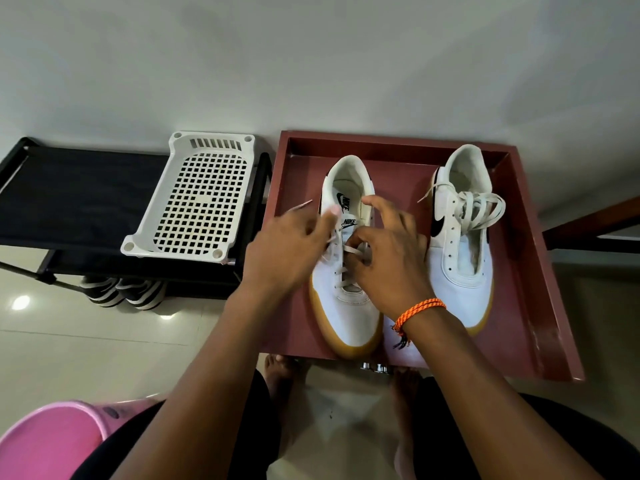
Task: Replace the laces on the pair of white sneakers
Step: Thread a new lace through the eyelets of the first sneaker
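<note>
At the near left corner sits a pink plastic tub (48,441), partly cut off by the frame edge. Farther back on the left stands a black shoe rack (69,195) with a dark fabric shelf, and a pair of dark striped sandals (121,292) rests on the floor beneath it. On the right end of that rack lies a white perforated plastic tray (197,199), tilted slightly. Just right of the rack is a dark red wooden tray (540,271) with raised edges, and both white sneakers stand inside it, toes pointing near and heels far. The left sneaker (346,306), white with a gum-coloured sole, is under both hands. The left hand (287,247) hovers over its left side with fingers loosely curled near the eyelets; motion blur hides whether it pinches anything, so its hold cannot be told. A loose lace end (301,205) trails out to the left behind that hand. The right hand (391,261), with an orange braided thread band (415,311) at the wrist, rests over the tongue area, thumb and fingers bent around a strand of the pale lace (353,250) that crosses the eyelets, apparently pinching it. Well to the right stands the right sneaker (460,258), its eyelets mostly bare, with a loose bundle of flat white lace (479,207) piled across its opening near the heel. Two bare feet show on the floor below the tray's near edge.
</note>
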